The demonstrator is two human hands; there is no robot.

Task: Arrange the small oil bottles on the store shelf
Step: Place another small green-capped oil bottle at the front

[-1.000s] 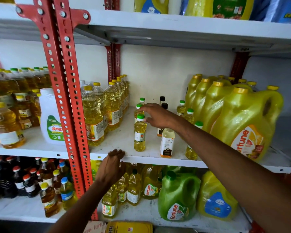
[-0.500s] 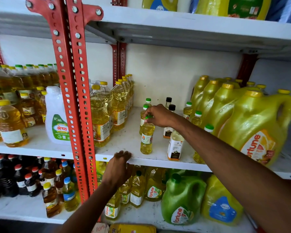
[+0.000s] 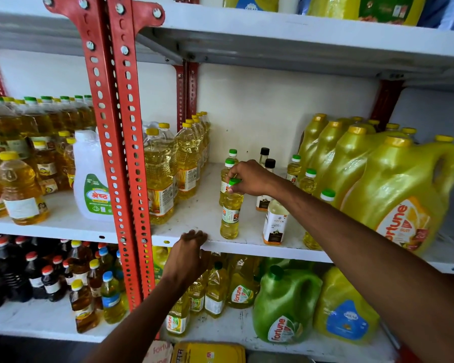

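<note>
A small yellow oil bottle with a green cap stands upright near the front edge of the white middle shelf. My right hand reaches in from the right and pinches its cap and neck. Behind it stand two more green-capped small bottles, two black-capped ones and a white-labelled bottle. More small green-capped bottles stand in a row by the big jugs, partly hidden by my forearm. My left hand grips the shelf's front lip below.
Large yellow Fortune jugs crowd the shelf's right side. Tall clear oil bottles stand at its left beside a red perforated upright. A white jug sits left of it. The lower shelf holds green and yellow jugs and several bottles.
My right hand dropped from above the small bottles onto the front bottle's cap and closed on it. The camera moved closer. My left hand stayed on the shelf edge.
</note>
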